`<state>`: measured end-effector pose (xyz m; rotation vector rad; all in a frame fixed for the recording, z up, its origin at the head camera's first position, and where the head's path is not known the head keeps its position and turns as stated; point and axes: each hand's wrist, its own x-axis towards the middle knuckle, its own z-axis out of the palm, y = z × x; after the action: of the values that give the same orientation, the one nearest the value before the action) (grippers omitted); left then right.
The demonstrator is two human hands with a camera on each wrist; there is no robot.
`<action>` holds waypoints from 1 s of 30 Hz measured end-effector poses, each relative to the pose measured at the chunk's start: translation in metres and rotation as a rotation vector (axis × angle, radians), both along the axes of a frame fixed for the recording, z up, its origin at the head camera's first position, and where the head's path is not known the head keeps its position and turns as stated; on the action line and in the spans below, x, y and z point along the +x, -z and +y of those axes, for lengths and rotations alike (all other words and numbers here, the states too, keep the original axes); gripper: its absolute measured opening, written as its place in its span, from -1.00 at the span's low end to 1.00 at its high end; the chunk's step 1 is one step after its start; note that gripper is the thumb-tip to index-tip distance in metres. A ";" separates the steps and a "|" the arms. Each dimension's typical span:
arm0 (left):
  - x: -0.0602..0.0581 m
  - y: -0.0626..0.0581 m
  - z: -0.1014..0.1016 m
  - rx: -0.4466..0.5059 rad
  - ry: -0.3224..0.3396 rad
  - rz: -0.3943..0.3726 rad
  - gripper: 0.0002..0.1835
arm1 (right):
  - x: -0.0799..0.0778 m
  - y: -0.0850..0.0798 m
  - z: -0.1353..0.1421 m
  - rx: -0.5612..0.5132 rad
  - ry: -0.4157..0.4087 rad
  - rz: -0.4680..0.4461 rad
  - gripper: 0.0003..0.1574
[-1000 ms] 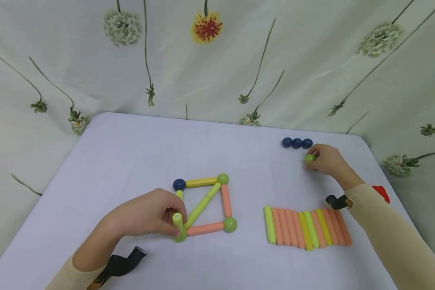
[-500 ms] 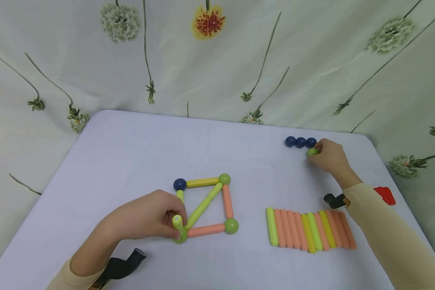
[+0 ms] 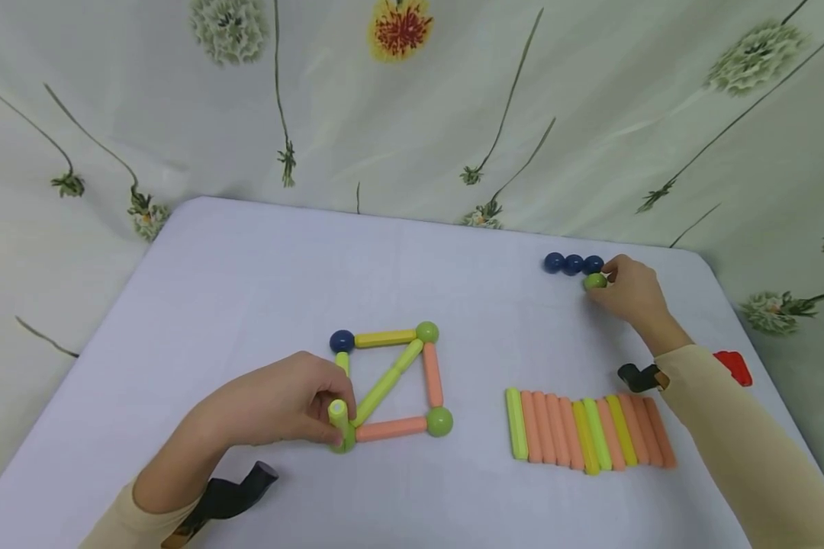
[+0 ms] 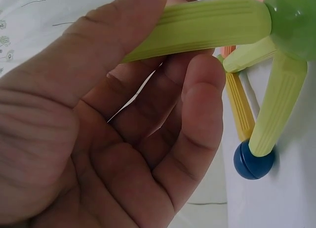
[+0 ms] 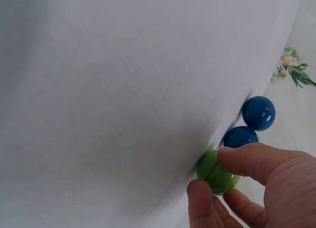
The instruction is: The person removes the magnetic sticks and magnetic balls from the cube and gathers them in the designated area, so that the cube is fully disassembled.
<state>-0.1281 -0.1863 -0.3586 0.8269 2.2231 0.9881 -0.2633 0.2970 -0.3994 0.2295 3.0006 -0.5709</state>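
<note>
**Trainee:** Where is the loose green ball?

**Instructor:** The loose green ball (image 3: 595,281) is at the far right of the table (image 3: 261,267), pinched between the thumb and fingers of the right hand (image 3: 633,290). It is just on the near side of the right-most ball in a row of three blue balls (image 3: 573,264). Contact with that row cannot be confirmed.

**Trainee:** State of the left hand (image 3: 284,400)?

**Instructor:** Grasping a light-green rod (image 3: 339,418) between thumb and fingers. One end meets a green corner ball (image 4: 295,20). Long axis: rising from the table, free end toward the head camera. True vertical cannot be confirmed.

**Trainee:** Governing relation?

**Instructor:** From the rod's free end, the loose ball lies well apart, rightward and toward the far edge. The right hand is nearer the blue row; the left hand is at the frame.

**Trainee:** Surroundings?

**Instructor:** The corner ball forms the near-left corner of a flat four-sided frame (image 3: 391,429), crossed by a light-green diagonal (image 3: 381,390). Right of the frame, loose rods (image 3: 555,431) lie side by side. A red object (image 3: 735,367), partly behind the right sleeve (image 3: 741,442), cannot be identified.
</note>
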 end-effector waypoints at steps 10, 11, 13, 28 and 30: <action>-0.002 -0.002 0.000 -0.004 -0.001 0.010 -0.79 | -0.002 0.001 0.004 0.000 -0.004 -0.004 -0.38; -0.002 -0.003 0.000 -0.006 -0.001 0.010 -0.79 | -0.002 0.001 0.004 0.001 -0.007 -0.004 -0.39; -0.002 -0.003 -0.001 0.003 0.001 0.010 -0.79 | -0.002 0.001 0.004 0.002 -0.017 -0.005 -0.41; 0.001 -0.003 -0.002 0.001 -0.004 -0.001 -0.79 | 0.000 0.004 0.001 -0.011 -0.018 -0.009 -0.42; 0.002 -0.003 -0.002 0.001 -0.006 -0.002 -0.79 | 0.000 0.005 0.002 -0.011 -0.025 -0.002 -0.42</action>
<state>-0.1265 -0.1882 -0.3559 0.8196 2.2253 0.9924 -0.2629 0.2988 -0.4040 0.1919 2.9929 -0.5843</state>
